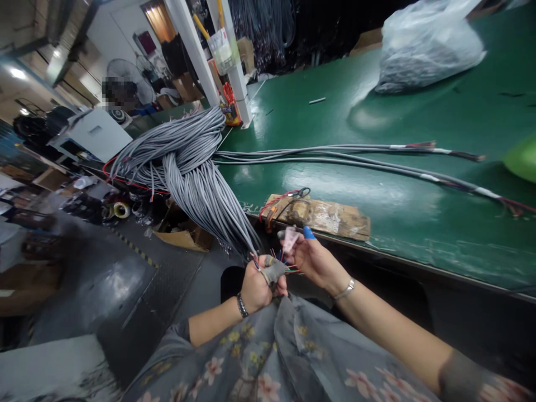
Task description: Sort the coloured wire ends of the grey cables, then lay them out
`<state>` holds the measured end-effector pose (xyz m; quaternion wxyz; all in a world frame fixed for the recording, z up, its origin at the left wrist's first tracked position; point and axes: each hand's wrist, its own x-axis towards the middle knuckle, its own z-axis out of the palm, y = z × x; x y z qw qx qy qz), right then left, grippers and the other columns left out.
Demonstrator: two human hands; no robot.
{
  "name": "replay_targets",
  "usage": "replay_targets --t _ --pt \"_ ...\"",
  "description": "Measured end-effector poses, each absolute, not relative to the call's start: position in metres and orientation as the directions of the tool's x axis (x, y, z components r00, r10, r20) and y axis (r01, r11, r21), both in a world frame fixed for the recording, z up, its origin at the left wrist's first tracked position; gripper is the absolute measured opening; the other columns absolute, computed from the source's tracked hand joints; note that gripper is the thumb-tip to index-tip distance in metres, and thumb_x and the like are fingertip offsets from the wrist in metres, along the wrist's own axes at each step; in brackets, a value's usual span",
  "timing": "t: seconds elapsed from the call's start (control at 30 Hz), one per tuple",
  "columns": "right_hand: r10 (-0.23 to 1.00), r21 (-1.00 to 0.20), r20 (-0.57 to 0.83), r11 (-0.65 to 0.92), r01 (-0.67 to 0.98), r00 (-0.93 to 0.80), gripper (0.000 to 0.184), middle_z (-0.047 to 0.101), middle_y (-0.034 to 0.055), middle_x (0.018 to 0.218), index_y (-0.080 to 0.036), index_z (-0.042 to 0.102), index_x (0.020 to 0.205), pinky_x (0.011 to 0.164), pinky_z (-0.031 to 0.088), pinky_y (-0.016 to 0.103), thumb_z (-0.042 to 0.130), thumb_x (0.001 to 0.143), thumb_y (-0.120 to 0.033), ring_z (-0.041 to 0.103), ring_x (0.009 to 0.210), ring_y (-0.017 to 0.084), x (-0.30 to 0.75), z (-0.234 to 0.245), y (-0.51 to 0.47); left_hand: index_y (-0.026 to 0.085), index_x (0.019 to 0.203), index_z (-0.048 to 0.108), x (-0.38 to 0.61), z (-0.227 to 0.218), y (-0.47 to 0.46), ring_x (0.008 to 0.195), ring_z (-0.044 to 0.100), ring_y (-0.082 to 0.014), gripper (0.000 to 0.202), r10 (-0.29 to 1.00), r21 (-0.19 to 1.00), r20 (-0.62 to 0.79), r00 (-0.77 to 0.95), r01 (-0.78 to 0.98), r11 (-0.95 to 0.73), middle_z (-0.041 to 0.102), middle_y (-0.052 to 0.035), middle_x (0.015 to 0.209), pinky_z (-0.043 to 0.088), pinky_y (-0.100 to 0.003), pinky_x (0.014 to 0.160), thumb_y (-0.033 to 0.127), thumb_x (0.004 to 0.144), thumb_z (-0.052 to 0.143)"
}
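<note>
In the head view, the left hand is closed around thin coloured wires just off the edge of the green table; the right hand is beside them, a pinkish piece at its fingertips, its grip unclear; a plastic bag on the table bulges, contents blurred; an open cardboard box below the heaped grey cables is dark inside.
</note>
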<state>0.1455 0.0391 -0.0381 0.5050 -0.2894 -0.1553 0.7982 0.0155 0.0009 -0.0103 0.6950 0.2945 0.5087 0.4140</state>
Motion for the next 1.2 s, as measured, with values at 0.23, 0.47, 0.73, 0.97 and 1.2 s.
replay_targets --t 0.23,0.47,0.73,0.97,1.2 --pt "0.933 -0.642 -0.269 -0.358 -0.678 -0.238 0.039 0.059 -0.0004 0.06 -0.019 0.066 0.071 0.051 0.041 0.025 0.077 0.061 -0.055 0.046 0.053 0.011 0.145 -0.04 0.037 0.016 0.06 0.049 0.021 -0.007 0.004 0.03 0.045 -0.008 0.044 0.898 0.845 -0.437 0.047 -0.321 0.427 0.053 0.0029 0.041 0.033 -0.017 0.031 0.046 0.049 0.078" --pt "0.975 -0.87 -0.202 -0.136 -0.475 0.092 0.047 0.052 -0.002 0.051 -0.02 0.061 0.056 0.05 0.034 0.026 0.072 0.057 -0.066 0.041 0.05 0.01 0.145 -0.04 0.037 0.016 0.061 0.049 0.025 -0.005 0.008 0.031 0.045 -0.007 0.042 0.894 0.848 -0.449 -0.005 -0.319 0.424 0.052 0.0039 0.042 0.032 -0.016 0.032 0.045 0.049 0.077" --pt "0.935 -0.587 -0.289 -0.342 -0.734 -0.205 0.044 0.058 -0.0014 0.06 -0.018 0.068 0.07 0.056 0.041 0.027 0.08 0.054 -0.057 0.047 0.055 0.012 0.137 -0.033 0.041 0.016 0.061 0.049 0.026 -0.006 0.006 0.031 0.045 -0.0069 0.045 0.887 0.856 -0.462 -0.011 -0.269 0.442 0.052 0.0038 0.042 0.031 -0.016 0.032 0.049 0.048 0.077" --pt "0.916 -0.521 -0.366 -0.349 -0.779 -0.166 0.05 0.062 -0.0015 0.064 -0.018 0.069 0.071 0.052 0.042 0.022 0.085 0.042 -0.055 0.049 0.056 0.01 0.131 -0.035 0.041 0.015 0.058 0.049 0.024 -0.01 0.004 0.031 0.045 -0.0067 0.046 0.891 0.864 -0.454 -0.013 -0.25 0.436 0.052 0.0031 0.041 0.032 -0.016 0.032 0.049 0.047 0.078" --pt "0.841 -0.562 -0.34 -0.54 -0.626 -0.421 0.05 0.059 -0.0014 0.058 -0.018 0.065 0.065 0.046 0.042 0.02 0.08 0.047 -0.062 0.049 0.051 0.008 0.151 -0.041 0.033 0.016 0.058 0.05 0.02 -0.006 -0.001 0.029 0.045 -0.0072 0.049 0.897 0.869 -0.441 -0.02 -0.26 0.421 0.053 0.0029 0.04 0.035 -0.017 0.031 0.053 0.045 0.079"
